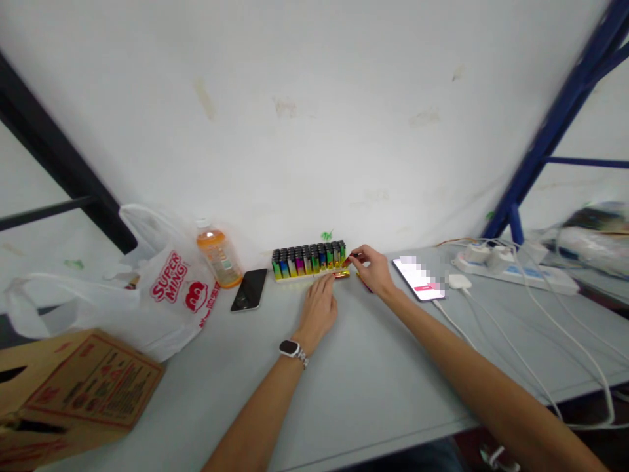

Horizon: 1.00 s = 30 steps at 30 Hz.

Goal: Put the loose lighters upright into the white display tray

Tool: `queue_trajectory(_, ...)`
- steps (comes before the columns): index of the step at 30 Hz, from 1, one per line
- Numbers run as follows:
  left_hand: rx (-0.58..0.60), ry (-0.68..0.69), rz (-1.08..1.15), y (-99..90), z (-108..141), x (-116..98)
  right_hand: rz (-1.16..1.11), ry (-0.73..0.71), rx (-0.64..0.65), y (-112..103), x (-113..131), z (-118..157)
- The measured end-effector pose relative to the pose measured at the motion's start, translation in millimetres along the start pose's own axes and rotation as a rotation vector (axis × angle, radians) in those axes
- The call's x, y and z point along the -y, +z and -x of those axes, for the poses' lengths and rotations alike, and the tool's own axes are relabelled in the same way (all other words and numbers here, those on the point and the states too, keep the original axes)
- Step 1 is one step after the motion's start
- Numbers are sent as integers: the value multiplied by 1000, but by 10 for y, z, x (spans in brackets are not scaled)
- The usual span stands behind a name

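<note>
Several rows of colourful lighters (308, 260) with black tops stand upright in a white tray (289, 278) against the wall. My right hand (372, 267) pinches a reddish lighter (348, 260) with a dark top at the tray's right end. Part of another dark red and yellow lighter (362, 282) shows beneath that hand, on the table. In front of the tray, my left hand (320, 303) lies palm down with its fingers stretched out. Its fingertips are by a gold-coloured lighter (341, 275) lying on its side; whether they touch it I cannot tell.
Left of the tray are a dark phone (249, 290), an orange drink bottle (220, 255), a white plastic bag (171, 288) and a cardboard box (93, 387). On the right lie a lit phone (417, 278), a charger (460, 282), cables and a power strip (521, 274) on the grey table (373, 393).
</note>
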State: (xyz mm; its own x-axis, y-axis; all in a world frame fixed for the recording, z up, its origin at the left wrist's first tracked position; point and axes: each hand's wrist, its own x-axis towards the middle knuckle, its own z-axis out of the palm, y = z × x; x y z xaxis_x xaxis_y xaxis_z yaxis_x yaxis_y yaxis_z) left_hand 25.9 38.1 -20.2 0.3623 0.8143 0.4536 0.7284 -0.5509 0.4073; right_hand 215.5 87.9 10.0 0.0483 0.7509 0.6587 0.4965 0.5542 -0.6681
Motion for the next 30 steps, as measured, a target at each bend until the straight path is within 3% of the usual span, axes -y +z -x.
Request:
queue_trajectory(7,80,56,-243,61,-90,84,129,-120,158,73,-213,-228)
queue_trajectory(16,159,59,-333,-104,-269,47,136,-118,345,34,-332,-600)
queue_trajectory(21,185,60,-209,-128,-226,99,104,-136,434,-40,-321,-706)
queue_trajectory(30,104,13,42,-130,-91,243,131,-155,487,-98,-283,-733)
